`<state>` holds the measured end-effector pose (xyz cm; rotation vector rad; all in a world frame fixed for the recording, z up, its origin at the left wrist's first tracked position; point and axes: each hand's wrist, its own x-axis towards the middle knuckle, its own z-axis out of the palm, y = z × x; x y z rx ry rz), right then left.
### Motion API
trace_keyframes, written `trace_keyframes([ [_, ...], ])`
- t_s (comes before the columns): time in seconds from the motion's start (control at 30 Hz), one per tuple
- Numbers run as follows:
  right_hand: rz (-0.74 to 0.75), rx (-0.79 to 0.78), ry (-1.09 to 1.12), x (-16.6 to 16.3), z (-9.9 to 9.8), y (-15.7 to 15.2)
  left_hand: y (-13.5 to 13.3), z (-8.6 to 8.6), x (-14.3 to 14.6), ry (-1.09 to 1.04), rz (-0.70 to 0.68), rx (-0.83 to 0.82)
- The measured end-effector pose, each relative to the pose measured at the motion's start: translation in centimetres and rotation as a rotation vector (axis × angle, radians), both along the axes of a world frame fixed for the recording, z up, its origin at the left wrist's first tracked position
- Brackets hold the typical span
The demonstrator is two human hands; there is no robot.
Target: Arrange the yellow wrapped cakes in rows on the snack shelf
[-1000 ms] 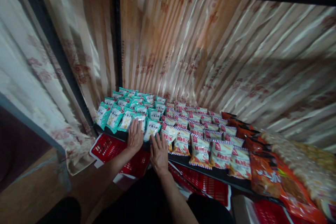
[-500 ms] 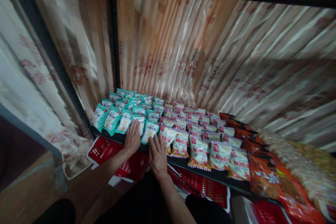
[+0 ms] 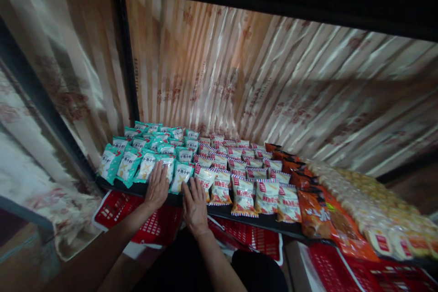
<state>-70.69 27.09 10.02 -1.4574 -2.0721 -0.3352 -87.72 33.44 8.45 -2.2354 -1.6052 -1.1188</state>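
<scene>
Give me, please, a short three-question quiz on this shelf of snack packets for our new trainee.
1. True or false: both hands lie flat, holding nothing.
2. Which packets does the left hand touch? A) teal packets B) orange packets C) pale biscuit packs
3. What lies below the shelf edge, under the arms?

Key
1. True: the left hand and the right hand rest palm down at the front row.
2. A: it lies on the teal packets; the right hand sits where these meet the red-and-white packets.
3. Red baskets.
</scene>
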Motion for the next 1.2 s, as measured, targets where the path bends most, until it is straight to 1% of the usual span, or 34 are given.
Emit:
trace_keyframes([
  [0.13, -0.001, -0.017, -0.002, -0.1, 0.0, 0.0, 0.2, 0.2, 0.3, 0.001, -0.008, -0.024],
  [0.3, 0.002, 0.010, -0.002, 0.2, 0.0, 0.0, 0.2, 0.6, 0.3, 0.019, -0.008, -0.060],
  [0.5, 0.000, 0.038, -0.037, 0.6, -0.7, 0.7, 0.4, 0.5, 0.2, 0.028, -0.011, -0.082],
  [0.6, -0.008, 0.045, -0.041, 0.6, -0.8, 0.8, 0.4, 0.8, 0.1, 0.063, -0.003, -0.085],
  [0.73, -0.032, 0.075, -0.050, 0.3, -0.5, 0.5, 0.0, 1.5, -0.4, 0.108, 0.074, -0.055],
  [0.83, -0.070, 0.101, -0.038, 0.2, -0.3, 0.4, -0.4, 1.6, -1.1, 0.103, 0.163, -0.034],
  [0.87, -0.080, 0.107, -0.030, 0.3, -0.3, 0.5, -0.5, 1.6, -1.3, 0.103, 0.171, -0.035],
  [1.07, -0.070, 0.073, -0.012, 0.4, -0.5, 0.7, -0.7, 1.3, -1.7, 0.098, 0.159, -0.075],
  [1.2, -0.124, 0.058, 0.013, 0.6, -0.4, 0.0, -1.0, 1.3, -0.8, 0.060, 0.136, -0.049],
])
